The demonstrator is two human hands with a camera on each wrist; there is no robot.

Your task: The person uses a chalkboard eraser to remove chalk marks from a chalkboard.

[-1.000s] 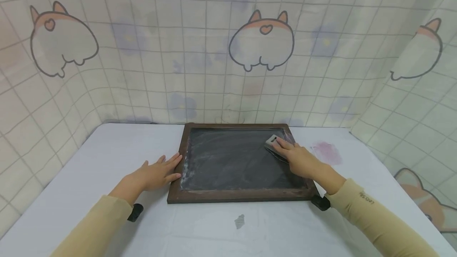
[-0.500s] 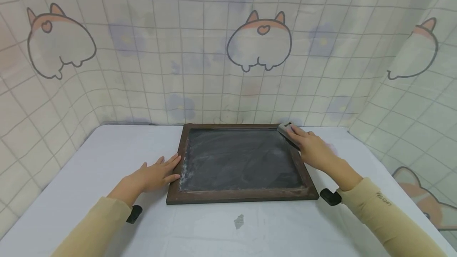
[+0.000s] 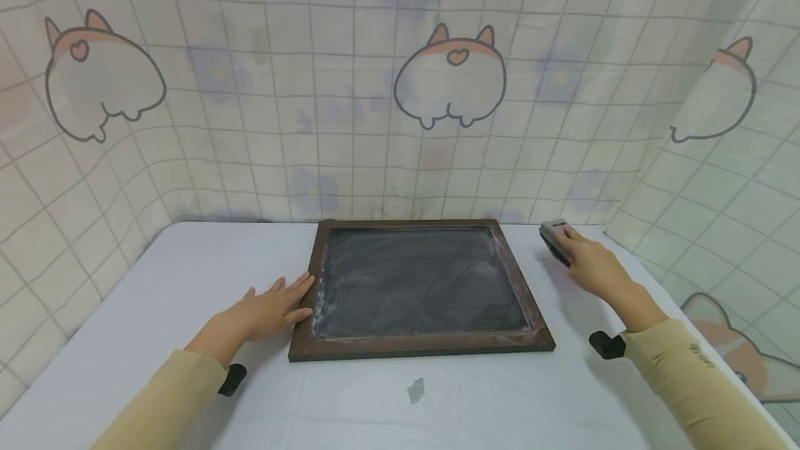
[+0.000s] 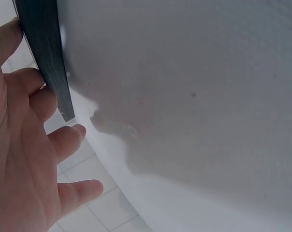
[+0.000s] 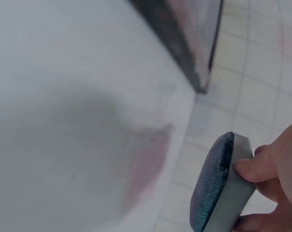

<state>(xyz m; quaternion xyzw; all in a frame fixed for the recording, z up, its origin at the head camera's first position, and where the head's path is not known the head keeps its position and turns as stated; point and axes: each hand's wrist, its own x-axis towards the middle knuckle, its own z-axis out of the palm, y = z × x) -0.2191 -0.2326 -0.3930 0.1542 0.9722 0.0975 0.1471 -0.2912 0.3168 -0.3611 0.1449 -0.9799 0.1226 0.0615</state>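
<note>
Wood-framed chalkboard (image 3: 420,283) lies flat mid-desk (image 3: 156,283), the left hand (image 3: 265,309) resting with spread fingers (image 4: 71,137) against its left edge, while the right hand (image 3: 590,264) pinches a grey eraser (image 3: 553,236) just off its far right corner.

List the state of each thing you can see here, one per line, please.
chalkboard: flat on table, wiped, chalk smears remain
eraser: off the board, gripped
right hand: holds the eraser
left hand: flat, fingers touching the board's frame
table: pink stain at right
</note>
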